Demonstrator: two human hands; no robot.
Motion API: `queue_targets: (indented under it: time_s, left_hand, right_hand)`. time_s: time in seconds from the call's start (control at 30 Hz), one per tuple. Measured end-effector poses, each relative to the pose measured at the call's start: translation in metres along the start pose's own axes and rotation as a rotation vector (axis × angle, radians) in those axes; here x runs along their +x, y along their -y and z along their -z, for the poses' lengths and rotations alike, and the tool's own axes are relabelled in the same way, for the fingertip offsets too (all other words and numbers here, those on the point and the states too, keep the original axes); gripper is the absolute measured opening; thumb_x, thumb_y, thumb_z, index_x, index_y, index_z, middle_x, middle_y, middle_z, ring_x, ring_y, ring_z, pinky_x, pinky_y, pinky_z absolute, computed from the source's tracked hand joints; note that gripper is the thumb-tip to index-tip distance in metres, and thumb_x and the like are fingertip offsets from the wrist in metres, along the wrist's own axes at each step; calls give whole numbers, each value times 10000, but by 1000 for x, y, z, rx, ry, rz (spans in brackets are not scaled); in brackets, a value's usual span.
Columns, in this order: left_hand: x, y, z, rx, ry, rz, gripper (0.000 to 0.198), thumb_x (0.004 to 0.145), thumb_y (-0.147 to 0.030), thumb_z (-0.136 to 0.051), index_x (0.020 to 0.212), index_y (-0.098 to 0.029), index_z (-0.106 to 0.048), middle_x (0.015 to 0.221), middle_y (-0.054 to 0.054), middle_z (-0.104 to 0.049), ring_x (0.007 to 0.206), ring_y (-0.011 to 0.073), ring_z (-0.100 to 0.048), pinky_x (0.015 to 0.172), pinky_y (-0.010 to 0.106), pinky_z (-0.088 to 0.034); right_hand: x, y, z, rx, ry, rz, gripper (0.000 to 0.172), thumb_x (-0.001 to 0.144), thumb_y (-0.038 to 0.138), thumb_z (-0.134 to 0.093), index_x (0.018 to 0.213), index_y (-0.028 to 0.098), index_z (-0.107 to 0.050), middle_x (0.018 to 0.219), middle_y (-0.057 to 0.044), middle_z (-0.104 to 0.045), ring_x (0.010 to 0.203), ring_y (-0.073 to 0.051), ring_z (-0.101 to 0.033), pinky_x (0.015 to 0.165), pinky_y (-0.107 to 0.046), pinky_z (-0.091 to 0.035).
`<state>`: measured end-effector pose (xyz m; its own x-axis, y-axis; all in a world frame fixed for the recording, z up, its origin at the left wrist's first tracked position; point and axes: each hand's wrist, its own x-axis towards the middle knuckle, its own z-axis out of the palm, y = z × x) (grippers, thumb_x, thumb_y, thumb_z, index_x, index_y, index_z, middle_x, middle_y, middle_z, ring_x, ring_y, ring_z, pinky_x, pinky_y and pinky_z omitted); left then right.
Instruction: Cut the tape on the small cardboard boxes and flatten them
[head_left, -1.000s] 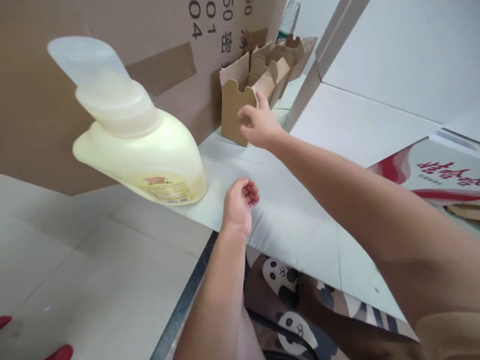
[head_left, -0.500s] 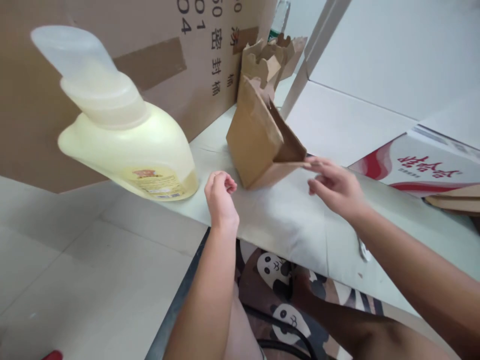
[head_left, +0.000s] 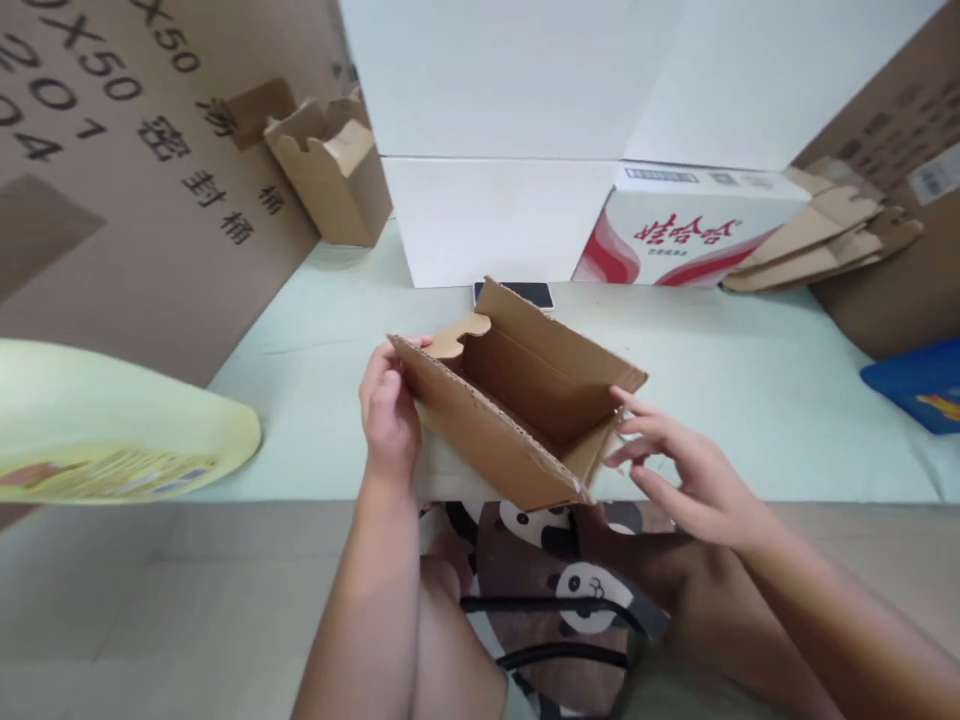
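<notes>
A small brown cardboard box (head_left: 480, 420), open at the top with its long side panels standing up, is tilted at the front edge of the table. My left hand (head_left: 391, 410) is closed round its left end, thumb on the near side. At the right end, my right hand (head_left: 682, 475) has its fingers spread, the fingertips at the edge of the box. A scalloped flap (head_left: 456, 338) shows inside the left end. Behind the box lies a dark phone-like slab (head_left: 521, 295), partly hidden by the far panel.
A large printed carton (head_left: 172, 250) and a yellow bottle (head_left: 112, 425) stand left. Another small brown box (head_left: 337, 180) is at the back left. White boxes (head_left: 495, 220) line the back. Flattened cardboard pieces (head_left: 817, 235) and a blue packet (head_left: 919, 385) are at the right.
The view has swung right. The cardboard box has come away from the large carton toward me. My left hand has taken hold of it, while my right hand's fingers have spread.
</notes>
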<state>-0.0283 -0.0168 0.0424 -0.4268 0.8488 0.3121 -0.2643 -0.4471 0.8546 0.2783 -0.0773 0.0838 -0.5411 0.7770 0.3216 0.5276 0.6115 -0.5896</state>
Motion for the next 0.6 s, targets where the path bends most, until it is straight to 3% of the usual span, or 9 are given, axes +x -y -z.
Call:
queue_targets:
  time_s: [0.07,0.13,0.2,0.33,0.4,0.43,0.5,0.6]
  left_hand:
    - [1,6,-9,27,55,-28,347,770,-527,-636,883,-207,-708,990,75,-680,1056,258,-609,998,356,-431]
    - [1,13,-13,82,85,-49,311,775,-516,-647,833,-212,-678,949,60,-671,983,230,-607,954,349,-445]
    - [0,20,-15,139,58,-75,294,774,-505,-675,794,-213,-642,903,38,-650,898,195,-595,894,326,-456]
    - [-5,32,-14,229,-15,-99,339,774,-526,-703,803,-206,-594,852,15,-604,765,148,-558,749,278,-460]
    - [-8,35,-12,291,-37,-97,353,772,-526,-713,865,-209,-588,835,6,-587,734,138,-552,713,265,-460]
    - [-10,36,-11,325,-44,-106,365,770,-519,-721,921,-215,-589,852,6,-588,749,138,-561,725,266,-467]
    - [-11,36,-7,401,-31,-161,439,773,-515,-722,1081,-236,-580,953,25,-603,855,160,-596,807,298,-487]
    - [-7,28,-1,595,120,-288,500,824,-532,-663,1238,-265,-576,1231,89,-561,1167,246,-555,999,414,-450]
  right_hand:
    - [4,-11,-13,14,-86,-24,300,911,182,-536,1194,236,-617,1214,-153,-710,1379,-308,-490,885,-391,-592]
    - [6,-21,-28,16,-168,9,318,927,209,-514,1226,219,-623,1330,-168,-636,1339,-318,-532,920,-425,-574]
    - [3,-29,-44,20,-259,75,362,925,215,-500,1268,219,-615,1405,-165,-558,1237,-317,-606,916,-443,-568]
    - [-5,-35,-63,39,-552,133,565,871,199,-550,1418,326,-482,1475,-113,-400,897,-216,-661,720,-400,-590]
    - [-6,-36,-64,81,-675,63,630,879,263,-549,1482,336,-382,1461,-118,-396,963,-247,-629,786,-454,-578]
    - [-7,-36,-63,103,-669,34,621,896,311,-529,1494,318,-363,1431,-125,-434,1064,-287,-602,878,-505,-549]
    - [-6,-37,-59,140,-536,47,549,930,391,-471,1464,277,-419,1373,-134,-502,1245,-343,-512,1033,-569,-445]
    - [-7,-36,-56,213,-352,104,450,956,430,-442,1362,264,-538,1394,-122,-495,1270,-326,-511,1051,-509,-447]
